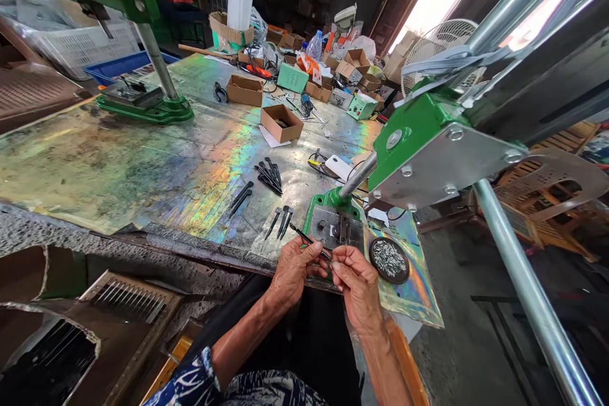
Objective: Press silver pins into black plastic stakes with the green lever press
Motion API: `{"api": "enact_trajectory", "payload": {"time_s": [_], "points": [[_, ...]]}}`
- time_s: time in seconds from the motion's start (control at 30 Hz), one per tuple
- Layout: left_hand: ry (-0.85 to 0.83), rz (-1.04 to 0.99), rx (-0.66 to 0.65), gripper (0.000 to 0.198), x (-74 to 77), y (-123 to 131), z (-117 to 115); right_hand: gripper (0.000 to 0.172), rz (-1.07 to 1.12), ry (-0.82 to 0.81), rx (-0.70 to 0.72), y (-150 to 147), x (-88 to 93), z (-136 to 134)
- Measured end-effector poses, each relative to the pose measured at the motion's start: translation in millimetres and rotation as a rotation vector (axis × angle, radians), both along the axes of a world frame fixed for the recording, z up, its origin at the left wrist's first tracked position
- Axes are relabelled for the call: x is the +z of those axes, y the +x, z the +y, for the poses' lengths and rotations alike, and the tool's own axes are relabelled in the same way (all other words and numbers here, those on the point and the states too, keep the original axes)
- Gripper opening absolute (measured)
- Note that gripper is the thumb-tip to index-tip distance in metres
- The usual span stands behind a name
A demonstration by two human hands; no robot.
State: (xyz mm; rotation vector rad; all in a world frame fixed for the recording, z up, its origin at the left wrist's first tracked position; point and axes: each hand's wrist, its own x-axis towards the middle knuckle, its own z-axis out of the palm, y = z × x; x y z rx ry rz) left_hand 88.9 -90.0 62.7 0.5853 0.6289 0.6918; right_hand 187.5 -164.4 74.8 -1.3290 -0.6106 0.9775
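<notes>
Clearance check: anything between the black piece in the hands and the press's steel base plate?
Nothing visible. The slim black piece, held in the left hand with its end by the right hand, already lies over the steel base plate. The dish of metal pins sits off to the right, not between.

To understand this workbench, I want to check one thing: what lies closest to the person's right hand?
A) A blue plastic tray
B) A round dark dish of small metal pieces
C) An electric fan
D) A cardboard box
B. The round dark dish sits just beside the right hand, on the iridescent sheet.
</notes>
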Motion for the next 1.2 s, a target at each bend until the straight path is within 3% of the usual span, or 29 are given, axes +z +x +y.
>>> {"api": "enact_trajectory", "payload": {"time_s": [0.4,0.7,0.97,1.2], "points": [[0.006,0.024,0.000,0.039,-0.5,1,0,0.020,0.021,-0.027,0.004,2,-2.3,0],[0.263,0.106,-0.007,0.032,0.5,-1,1,0.018,-0.027,-0.039,-0.037,0,-5.8,-1],[0.340,0.101,-0.162,0.034,8.5,0,13,0.022,0.017,-0.014,-0.050,10,-8.1,2],[0.418,0.134,-0.132,0.030,-3.0,23,22,0.025,-0.006,-0.047,-0.149,19,-14.3,13]]}}
